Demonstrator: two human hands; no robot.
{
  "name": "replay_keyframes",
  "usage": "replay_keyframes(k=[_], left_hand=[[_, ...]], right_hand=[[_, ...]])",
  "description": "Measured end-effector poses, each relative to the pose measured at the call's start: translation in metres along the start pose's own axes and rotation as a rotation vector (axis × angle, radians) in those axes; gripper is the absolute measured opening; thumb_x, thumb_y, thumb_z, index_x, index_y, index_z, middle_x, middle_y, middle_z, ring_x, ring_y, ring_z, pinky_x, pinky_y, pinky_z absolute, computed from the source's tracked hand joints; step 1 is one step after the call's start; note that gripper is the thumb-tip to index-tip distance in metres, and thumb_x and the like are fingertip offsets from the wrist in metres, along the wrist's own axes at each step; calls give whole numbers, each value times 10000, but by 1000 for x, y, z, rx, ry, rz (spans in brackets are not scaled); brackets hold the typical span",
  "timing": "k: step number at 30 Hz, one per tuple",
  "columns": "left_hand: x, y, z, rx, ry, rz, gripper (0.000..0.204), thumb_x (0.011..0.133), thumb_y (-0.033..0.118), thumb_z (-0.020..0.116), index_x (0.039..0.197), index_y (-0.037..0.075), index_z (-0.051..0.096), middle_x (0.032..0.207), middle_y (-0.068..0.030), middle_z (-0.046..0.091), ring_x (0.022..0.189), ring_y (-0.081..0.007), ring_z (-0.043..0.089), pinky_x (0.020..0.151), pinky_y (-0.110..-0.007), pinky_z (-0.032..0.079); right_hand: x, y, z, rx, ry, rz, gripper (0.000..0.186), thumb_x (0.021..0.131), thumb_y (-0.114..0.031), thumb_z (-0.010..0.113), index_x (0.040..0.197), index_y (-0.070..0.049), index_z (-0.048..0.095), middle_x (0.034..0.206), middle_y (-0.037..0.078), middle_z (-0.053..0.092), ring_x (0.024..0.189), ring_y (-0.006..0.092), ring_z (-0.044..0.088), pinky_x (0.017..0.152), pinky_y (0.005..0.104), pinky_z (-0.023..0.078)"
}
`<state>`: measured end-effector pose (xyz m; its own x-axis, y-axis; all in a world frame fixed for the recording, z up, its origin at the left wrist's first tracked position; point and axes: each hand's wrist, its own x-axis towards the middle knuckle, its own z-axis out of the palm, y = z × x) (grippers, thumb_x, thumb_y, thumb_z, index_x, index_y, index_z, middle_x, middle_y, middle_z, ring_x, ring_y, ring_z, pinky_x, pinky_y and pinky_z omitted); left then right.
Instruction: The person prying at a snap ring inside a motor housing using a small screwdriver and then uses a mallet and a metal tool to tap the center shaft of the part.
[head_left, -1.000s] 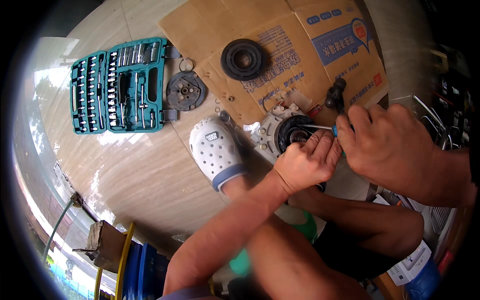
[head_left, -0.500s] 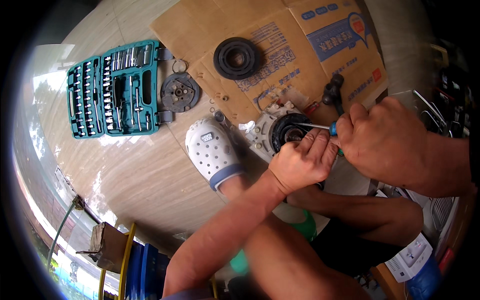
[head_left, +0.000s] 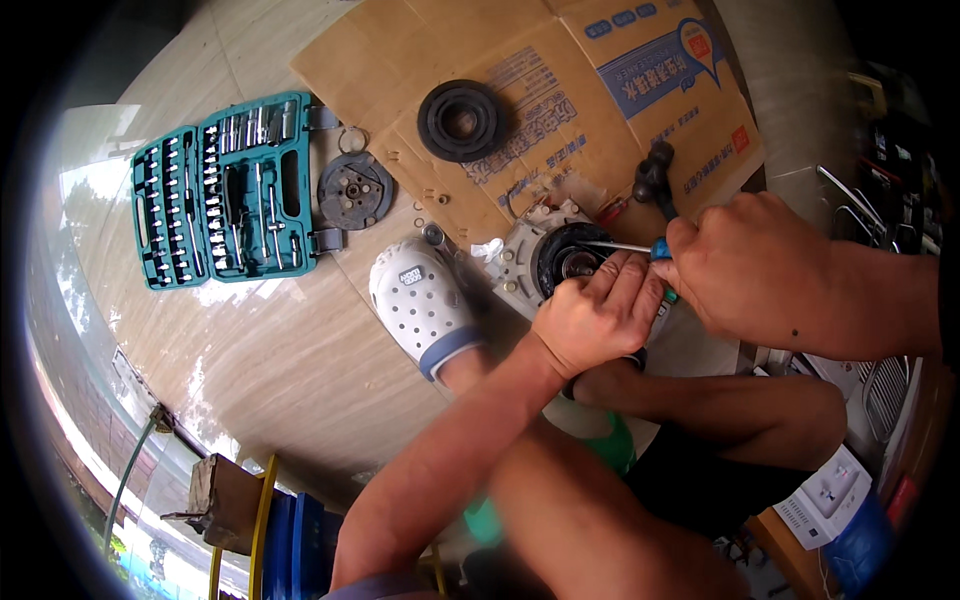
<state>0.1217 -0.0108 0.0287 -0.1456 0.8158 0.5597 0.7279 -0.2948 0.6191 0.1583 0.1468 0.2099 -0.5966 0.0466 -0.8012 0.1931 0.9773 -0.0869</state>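
A worker's bare right forearm (head_left: 870, 300) has swung farther from the bent knee (head_left: 805, 415) since a second ago, the right hand (head_left: 745, 265) clenched on a blue-handled steel screwdriver (head_left: 625, 246) angled into the round black ring (head_left: 548, 262) of a silvery cast-metal housing (head_left: 515, 258), set near a white perforated clog (head_left: 420, 300). The left hand (head_left: 595, 325) curls over the housing's near side; its grip is hidden.
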Motion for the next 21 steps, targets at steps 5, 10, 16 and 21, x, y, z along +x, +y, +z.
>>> replay_keyframes(k=[5, 10, 16, 21], left_hand=[[1, 1, 1, 26, 7, 18, 177, 839, 73, 728, 996, 7, 777, 994, -94, 765, 924, -193, 779, 552, -268, 599], [-1, 2, 1, 16, -8, 25, 257, 835, 68, 715, 1078, 5, 773, 999, -95, 751, 888, -190, 765, 540, -280, 590], [-7, 2, 4, 11, 14, 49, 350, 813, 58, 709, 1156, 8, 754, 1006, -92, 728, 838, -179, 741, 531, -293, 583], [-8, 3, 5, 44, 26, 83, 261, 847, 93, 726, 1088, 7, 777, 988, -96, 761, 923, -202, 781, 546, -276, 601]], right_hand=[[0, 6, -2, 47, -79, -11, 343, 1009, -281, 697, 927, 50, 670, 673, 194, 690, 658, 408, 743, 626, 499, 598], [-2, 3, -1, 100, -101, 60, 285, 962, -216, 715, 973, 66, 680, 708, 231, 703, 687, 438, 742, 654, 517, 607], [0, 2, 2, 195, -131, 126, 255, 898, -186, 733, 903, 67, 702, 734, 275, 702, 739, 471, 737, 695, 526, 613], [-2, -1, 4, 292, -132, 212, 272, 923, -186, 722, 848, 75, 696, 729, 300, 682, 763, 503, 710, 729, 546, 585]])
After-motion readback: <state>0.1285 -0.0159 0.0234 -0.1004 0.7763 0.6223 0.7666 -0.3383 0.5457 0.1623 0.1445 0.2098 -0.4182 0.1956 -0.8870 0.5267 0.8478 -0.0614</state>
